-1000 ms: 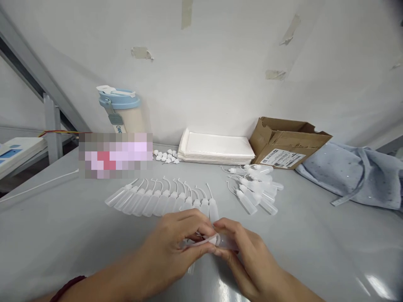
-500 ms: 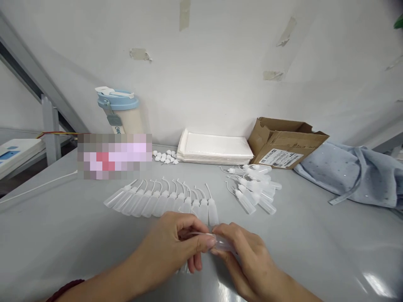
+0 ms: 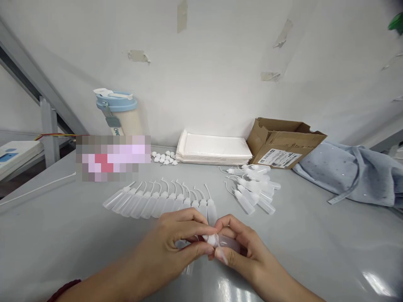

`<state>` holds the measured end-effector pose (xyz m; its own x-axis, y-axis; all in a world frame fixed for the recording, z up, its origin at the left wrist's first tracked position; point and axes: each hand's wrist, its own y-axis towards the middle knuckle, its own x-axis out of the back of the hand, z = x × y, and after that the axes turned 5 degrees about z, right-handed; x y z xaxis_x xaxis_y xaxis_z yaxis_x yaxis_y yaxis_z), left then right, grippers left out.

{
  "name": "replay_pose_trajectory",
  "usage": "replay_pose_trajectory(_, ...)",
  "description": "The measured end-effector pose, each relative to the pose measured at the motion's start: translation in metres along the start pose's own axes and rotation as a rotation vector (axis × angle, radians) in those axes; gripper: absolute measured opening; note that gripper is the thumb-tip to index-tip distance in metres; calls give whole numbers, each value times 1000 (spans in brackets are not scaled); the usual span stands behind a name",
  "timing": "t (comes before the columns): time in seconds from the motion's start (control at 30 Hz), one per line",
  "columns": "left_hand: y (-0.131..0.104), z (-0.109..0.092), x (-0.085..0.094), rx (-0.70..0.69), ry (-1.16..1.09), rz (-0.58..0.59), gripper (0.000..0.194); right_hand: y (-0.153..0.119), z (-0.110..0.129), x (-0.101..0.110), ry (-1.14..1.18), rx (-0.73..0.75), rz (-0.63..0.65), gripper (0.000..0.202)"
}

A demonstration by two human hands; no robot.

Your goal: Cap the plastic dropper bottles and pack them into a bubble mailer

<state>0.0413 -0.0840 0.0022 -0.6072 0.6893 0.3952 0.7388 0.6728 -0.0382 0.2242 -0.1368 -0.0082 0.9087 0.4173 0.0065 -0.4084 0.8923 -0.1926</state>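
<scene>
Grey wall (image 3: 214, 96) at the back, patched with tape (image 3: 138, 55), and below it a shiny grey table (image 3: 302, 247). Centre front, all eyes on the bottle (image 3: 230, 243), held lying on its side between two hands, its white top (image 3: 211, 239) pointing left! Left hand (image 3: 176, 241) has that top pinched, thumb below and fingers above, nearly closed. Right hand (image 3: 248, 251) is half curled, wrapped round the clear body, thumb pressing near the neck, where a pale strip (image 3: 224, 256) sticks out beside it. What else sits under the left palm, you can't tell.

Just beyond the knuckles, a slanted row of bottles (image 3: 151, 204), thin tubes up, the nearest ones partly hidden by the left hand. Over to the right, a loose heap of bottles (image 3: 256, 186), tumbled over one another. Along the wall: a blue-lidded tumbler (image 3: 127, 119), small white caps (image 3: 164, 157) in a cluster, a white stack (image 3: 215, 147), an open box (image 3: 285, 140), and a blue cloth (image 3: 333, 176) spread just beside it.
</scene>
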Motion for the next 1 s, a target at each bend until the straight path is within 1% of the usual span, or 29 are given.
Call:
replay_pose_trajectory(0.1,0,-6,3,140,-15,19,16,-4,-3,-1,-289,48,-105,17)
replay_pose_trajectory(0.17,1,-8,3,208,-39,58,21,-5,-6,-3,-452,93,-147,13)
replay_pose_trajectory(0.27,0,-5,1,241,-82,117,27,-6,-8,-3,-531,166,-127,10)
replay_pose_trajectory(0.33,-3,-1,-1,189,-11,102,24,-6,-8,-3,-537,180,-108,11)
replay_pose_trajectory(0.43,-7,7,-4,-23,224,60,19,-7,-5,-2,-542,142,-121,15)
replay_pose_trajectory(0.5,-9,11,-4,-138,339,53,19,-7,-3,-1,-537,105,-138,16)
replay_pose_trajectory(0.57,-10,12,-4,-161,369,53,19,-6,-2,0,-525,80,-147,18)
replay_pose_trajectory(0.67,-7,7,-2,-71,301,37,16,-6,-1,-1,-518,87,-159,19)
replay_pose_trajectory(0.73,-4,2,0,9,238,45,17,-6,-2,-2,-536,125,-147,14)
replay_pose_trajectory(0.8,-2,-2,1,58,189,57,24,-6,-5,-3,-551,180,-100,8)
replay_pose_trajectory(0.87,0,-4,2,91,124,53,29,-6,-8,-3,-575,237,-53,11)
replay_pose_trajectory(0.93,0,-4,2,140,18,50,29,-6,-13,-2,-653,309,-45,14)
replay_pose_trajectory(1.0,0,-3,3,195,-97,82,23,-6,-19,0,-758,404,-69,14)
